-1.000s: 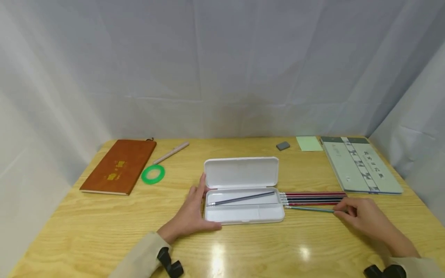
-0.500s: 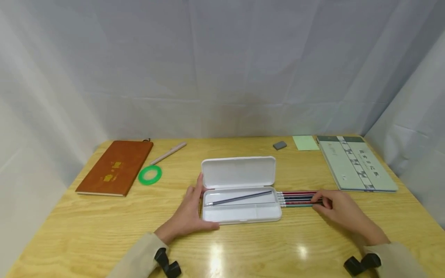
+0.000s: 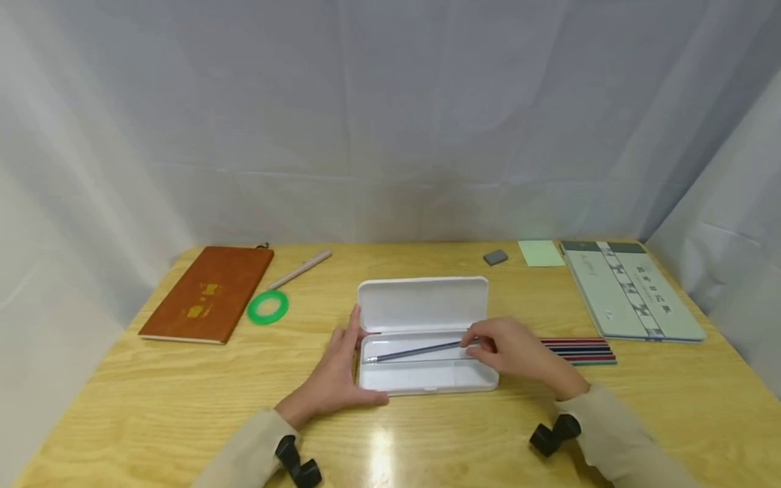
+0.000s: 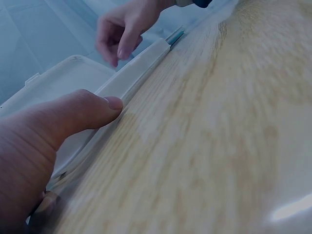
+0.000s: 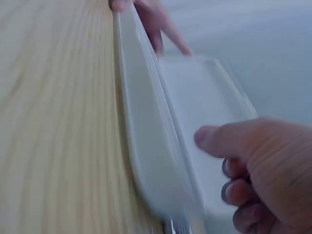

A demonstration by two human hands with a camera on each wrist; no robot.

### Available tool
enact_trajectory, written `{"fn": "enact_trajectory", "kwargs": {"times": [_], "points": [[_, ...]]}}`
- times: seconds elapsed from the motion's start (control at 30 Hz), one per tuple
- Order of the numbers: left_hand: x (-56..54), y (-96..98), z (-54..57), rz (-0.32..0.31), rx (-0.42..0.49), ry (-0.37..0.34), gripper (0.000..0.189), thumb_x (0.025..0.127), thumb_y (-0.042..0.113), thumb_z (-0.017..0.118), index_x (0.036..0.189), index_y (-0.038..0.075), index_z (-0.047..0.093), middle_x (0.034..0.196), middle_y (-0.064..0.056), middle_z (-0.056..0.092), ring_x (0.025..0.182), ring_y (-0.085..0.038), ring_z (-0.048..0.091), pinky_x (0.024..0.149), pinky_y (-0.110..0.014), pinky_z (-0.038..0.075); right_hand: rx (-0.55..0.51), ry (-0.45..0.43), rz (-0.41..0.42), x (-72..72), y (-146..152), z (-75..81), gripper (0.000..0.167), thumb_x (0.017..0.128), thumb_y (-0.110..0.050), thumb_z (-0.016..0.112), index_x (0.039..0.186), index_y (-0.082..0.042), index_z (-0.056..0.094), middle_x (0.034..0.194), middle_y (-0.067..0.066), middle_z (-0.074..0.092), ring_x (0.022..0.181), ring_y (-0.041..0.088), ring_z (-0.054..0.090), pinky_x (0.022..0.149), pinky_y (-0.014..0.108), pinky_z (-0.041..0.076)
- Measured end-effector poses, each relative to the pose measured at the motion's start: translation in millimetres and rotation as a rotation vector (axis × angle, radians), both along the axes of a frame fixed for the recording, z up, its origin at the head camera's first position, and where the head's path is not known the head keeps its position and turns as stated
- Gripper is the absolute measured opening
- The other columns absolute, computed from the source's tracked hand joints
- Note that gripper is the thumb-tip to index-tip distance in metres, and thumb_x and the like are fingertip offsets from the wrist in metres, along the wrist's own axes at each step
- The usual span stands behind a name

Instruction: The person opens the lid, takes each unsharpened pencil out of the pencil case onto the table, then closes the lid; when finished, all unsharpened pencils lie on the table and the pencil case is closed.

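Note:
A white pencil case (image 3: 415, 376) stands with its lid raised in the head view. My left hand (image 3: 332, 376) holds its left end, thumb along the front edge and fingers at the back; the thumb on the rim shows in the left wrist view. One dark pencil (image 3: 415, 351) lies slanted inside, its eraser end to the left. Over the case's right half is my right hand (image 3: 506, 346), thumb and index finger at the pencil's right end, the other fingers bent. Several pencils (image 3: 582, 351), red, dark and green, lie in a row right of the case, partly hidden by my right hand.
Behind the case lie a grey eraser (image 3: 495, 257) and a pale green paper note (image 3: 541, 253). A light green notebook (image 3: 634, 291) is at the right. Leftward are a green tape roll (image 3: 268, 307), a pinkish pen (image 3: 300, 269) and a brown notebook (image 3: 207, 295).
My right hand first brought the green pencil left into line with the row, then left the row and moved over the case. My left hand has stayed on the case.

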State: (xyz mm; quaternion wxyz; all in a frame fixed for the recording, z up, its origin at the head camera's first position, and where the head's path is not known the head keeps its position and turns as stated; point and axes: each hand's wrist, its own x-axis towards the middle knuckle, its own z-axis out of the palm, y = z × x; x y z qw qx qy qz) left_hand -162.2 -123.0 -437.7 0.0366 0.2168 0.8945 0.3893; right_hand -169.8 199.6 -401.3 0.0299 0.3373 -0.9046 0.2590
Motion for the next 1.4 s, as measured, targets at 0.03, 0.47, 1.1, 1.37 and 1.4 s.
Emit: {"fn": "enact_trajectory", "kwargs": {"times": [0.03, 0.47, 1.1, 1.37, 1.4], "points": [[0.1, 0.6, 0.1, -0.002, 0.001, -0.004, 0.147, 0.052, 0.044, 0.093, 0.155, 0.022, -0.010, 0.127, -0.002, 0.045, 0.112, -0.015, 0.043, 0.100, -0.043, 0.041, 0.025, 0.009, 0.001, -1.6, -7.0, 0.3, 0.006, 0.086, -0.012, 0.071, 0.091, -0.014, 0.072, 0.056, -0.014, 0.042, 0.053, -0.004, 0.033, 0.051, 0.017, 0.032], [1.8, 2.1, 3.1, 0.005, 0.006, -0.019, 0.146, 0.053, 0.044, 0.092, 0.155, 0.023, -0.010, 0.129, -0.003, 0.046, 0.114, -0.017, 0.043, 0.103, -0.045, 0.039, 0.290, 0.091, -0.093, -11.6, -65.3, 0.9, 0.006, 0.084, -0.020, 0.074, 0.082, -0.015, 0.072, 0.076, -0.005, 0.069, 0.066, 0.007, 0.057, 0.061, 0.025, 0.046], [2.0, -0.9, 1.6, 0.008, 0.009, -0.011, 0.146, 0.052, 0.046, 0.092, 0.155, 0.022, -0.009, 0.126, -0.004, 0.045, 0.112, -0.017, 0.045, 0.101, -0.045, 0.040, 0.103, 0.021, -0.275, 36.4, 77.5, 2.3, 0.005, 0.087, -0.012, 0.070, 0.090, -0.016, 0.068, 0.056, -0.015, 0.039, 0.050, -0.003, 0.029, 0.048, 0.020, 0.030], [1.7, -2.0, 2.2, -0.010, 0.007, -0.010, 0.145, 0.054, 0.047, 0.091, 0.155, 0.021, -0.010, 0.128, -0.003, 0.045, 0.114, -0.017, 0.044, 0.102, -0.044, 0.040, 0.015, 0.092, -0.299, 62.2, 140.0, -13.3, 0.017, 0.082, -0.005, 0.073, 0.084, -0.020, 0.066, 0.057, -0.020, 0.036, 0.049, -0.006, 0.029, 0.045, 0.019, 0.029], [1.7, -2.1, 2.1, -0.009, 0.012, -0.010, 0.145, 0.054, 0.046, 0.091, 0.155, 0.022, -0.010, 0.127, -0.003, 0.045, 0.114, -0.017, 0.044, 0.102, -0.045, 0.040, 0.009, 0.098, -0.292, 63.0, 142.9, -14.8, 0.018, 0.080, -0.004, 0.074, 0.083, -0.020, 0.066, 0.057, -0.020, 0.037, 0.049, -0.006, 0.029, 0.045, 0.018, 0.030]]}}
